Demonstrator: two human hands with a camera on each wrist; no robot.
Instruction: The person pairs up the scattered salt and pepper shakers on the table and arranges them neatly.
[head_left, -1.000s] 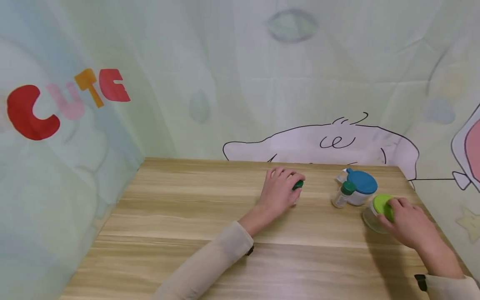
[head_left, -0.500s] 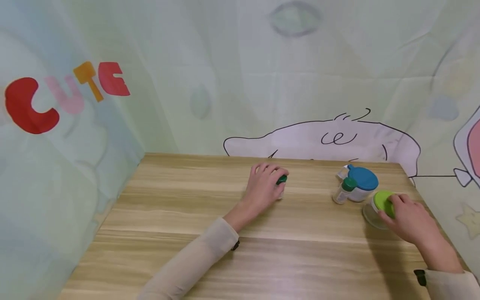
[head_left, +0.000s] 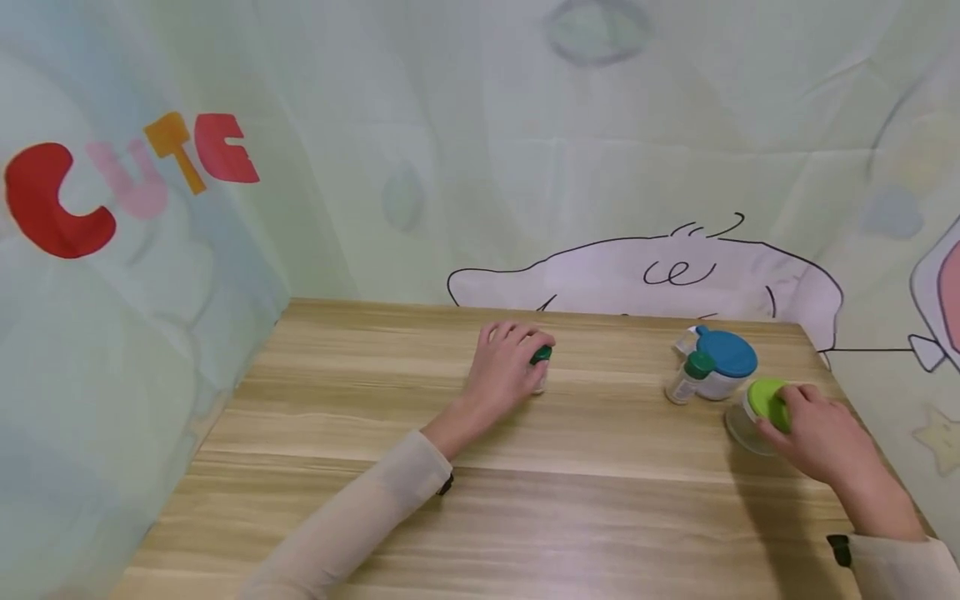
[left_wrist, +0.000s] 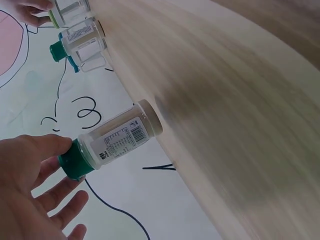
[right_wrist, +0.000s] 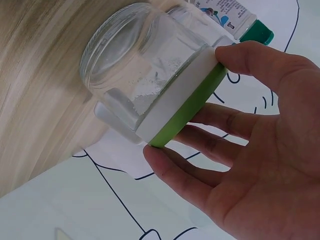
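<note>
My left hand (head_left: 504,367) pinches the green cap of a seasoning bottle (left_wrist: 120,137) between thumb and fingers. The bottle stands upright with its base at or just over the tabletop; I cannot tell which. A barcode label faces the left wrist camera. At the right, my right hand (head_left: 821,433) grips the lime-green and white lid of a clear glass jar (right_wrist: 145,65). White grains cling inside the jar near the lid. Left of that jar stand a second green-capped seasoning bottle (head_left: 684,385) and a container with a blue lid (head_left: 726,354), close together.
The wood-grain table (head_left: 360,367) ends at a printed cloth backdrop (head_left: 360,208) behind and on both sides. The second bottle, blue-lidded container and jar form a cluster near the table's right edge.
My left hand has moved left with the seasoning bottle, away from the other containers. The right hand stays on the jar's lid. The head view has shifted slightly.
</note>
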